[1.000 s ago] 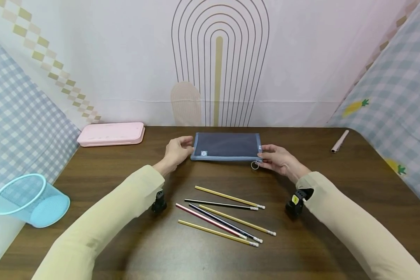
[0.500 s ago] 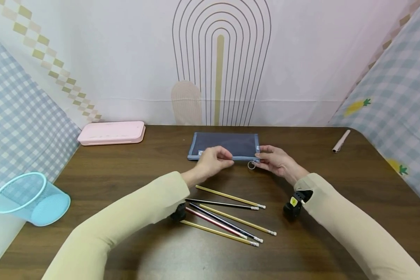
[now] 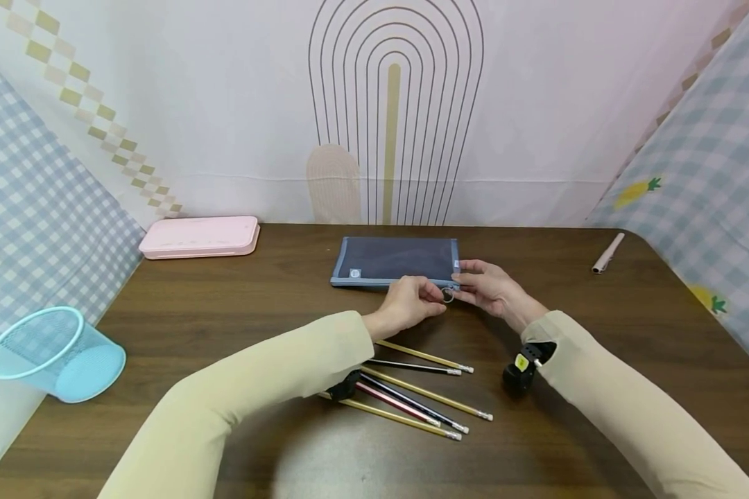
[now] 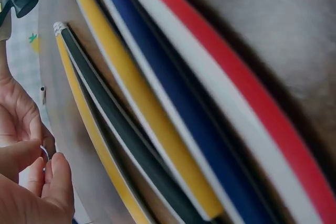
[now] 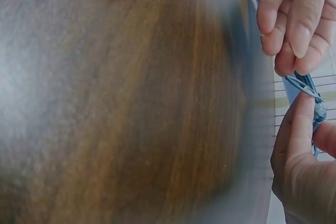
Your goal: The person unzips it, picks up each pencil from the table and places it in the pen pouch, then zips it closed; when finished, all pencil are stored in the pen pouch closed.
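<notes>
- Pinching the blue pouch (image 3: 399,259) by its near right corner, my right hand (image 3: 498,291) sits at its edge.
- The pouch's ring (image 3: 453,296) lies right by my left hand (image 3: 407,303), near its fingertips; whether they hold it, I cannot tell.

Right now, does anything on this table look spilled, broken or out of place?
Nothing looks spilled or broken. The only untidy bit is the pencils, lying loose at uneven angles on the table in front of the dark blue pouch, partly hidden by the left sleeve. The mesh cup sits near the table's edge.
</notes>
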Available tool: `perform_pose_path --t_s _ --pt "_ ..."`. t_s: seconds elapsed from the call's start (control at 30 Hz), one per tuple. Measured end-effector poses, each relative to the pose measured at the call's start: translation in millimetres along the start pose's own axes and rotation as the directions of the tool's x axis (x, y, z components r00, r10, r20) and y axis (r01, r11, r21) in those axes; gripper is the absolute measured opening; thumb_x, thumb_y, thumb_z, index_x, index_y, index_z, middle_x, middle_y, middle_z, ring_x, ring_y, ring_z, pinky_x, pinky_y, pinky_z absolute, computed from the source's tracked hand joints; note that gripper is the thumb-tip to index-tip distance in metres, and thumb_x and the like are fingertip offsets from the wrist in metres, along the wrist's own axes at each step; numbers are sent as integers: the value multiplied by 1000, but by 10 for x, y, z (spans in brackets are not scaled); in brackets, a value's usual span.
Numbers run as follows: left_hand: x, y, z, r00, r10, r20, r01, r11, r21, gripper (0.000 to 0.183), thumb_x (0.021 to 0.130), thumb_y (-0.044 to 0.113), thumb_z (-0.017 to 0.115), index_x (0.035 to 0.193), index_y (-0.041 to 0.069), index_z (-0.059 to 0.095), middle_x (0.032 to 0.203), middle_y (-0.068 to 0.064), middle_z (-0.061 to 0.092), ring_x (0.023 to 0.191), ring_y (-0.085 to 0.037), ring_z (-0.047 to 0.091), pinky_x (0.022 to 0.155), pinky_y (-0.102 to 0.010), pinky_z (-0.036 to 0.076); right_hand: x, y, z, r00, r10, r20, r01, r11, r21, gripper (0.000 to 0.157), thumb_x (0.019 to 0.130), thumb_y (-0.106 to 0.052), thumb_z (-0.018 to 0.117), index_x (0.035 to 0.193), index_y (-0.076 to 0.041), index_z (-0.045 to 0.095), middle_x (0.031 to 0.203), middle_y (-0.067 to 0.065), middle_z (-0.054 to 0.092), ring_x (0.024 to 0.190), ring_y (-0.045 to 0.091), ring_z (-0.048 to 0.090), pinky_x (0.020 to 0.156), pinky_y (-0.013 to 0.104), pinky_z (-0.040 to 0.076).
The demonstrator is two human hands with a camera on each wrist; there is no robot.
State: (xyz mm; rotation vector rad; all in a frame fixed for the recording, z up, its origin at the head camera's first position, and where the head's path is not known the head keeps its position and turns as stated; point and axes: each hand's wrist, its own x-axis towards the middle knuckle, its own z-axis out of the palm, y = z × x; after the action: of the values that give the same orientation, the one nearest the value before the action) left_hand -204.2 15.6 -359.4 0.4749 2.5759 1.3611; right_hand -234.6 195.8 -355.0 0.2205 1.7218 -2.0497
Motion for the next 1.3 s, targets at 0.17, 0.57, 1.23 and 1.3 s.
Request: perform_pose_path --t_s 0.17,0.57,1.23,1.3 --pt "3 8 6 1000 -10 3 10 1000 -11 19 79 11 76 97 7 71 89 -4 73 82 -12 66 71 -17 47 -26 0 20 1000 18 -18 -18 1000 22 48 94 4 47 138 1 27 86 4 57 71 8 62 67 17 54" --pt "-10 3 -23 1000 18 -3 -18 997 73 9 77 18 78 81 13 72 73 2 70 63 -1 52 60 -16 40 -43 4 60 1000 20 -20 -19 999 41 51 95 3 46 141 1 24 87 4 57 71 7 62 67 17 54" --pt "-1 4 -179 998 -4 -61 7 998 55 11 87 22 69 83 11 70 73 0 67 61 -6 54 54 -17 41 -50 -5 54 1000 16 -24 -15 1000 17 39 94 3 49 131 0 35 79 2 63 71 10 63 68 21 55" --pt "1 -3 -190 998 -13 -62 17 998 55 12 87 22 68 83 11 70 72 1 67 62 -6 55 54 -17 40 -51 -6 61 999 15 -35 -15 1000 1 41 94 2 50 132 0 34 80 2 62 72 9 63 69 21 55"
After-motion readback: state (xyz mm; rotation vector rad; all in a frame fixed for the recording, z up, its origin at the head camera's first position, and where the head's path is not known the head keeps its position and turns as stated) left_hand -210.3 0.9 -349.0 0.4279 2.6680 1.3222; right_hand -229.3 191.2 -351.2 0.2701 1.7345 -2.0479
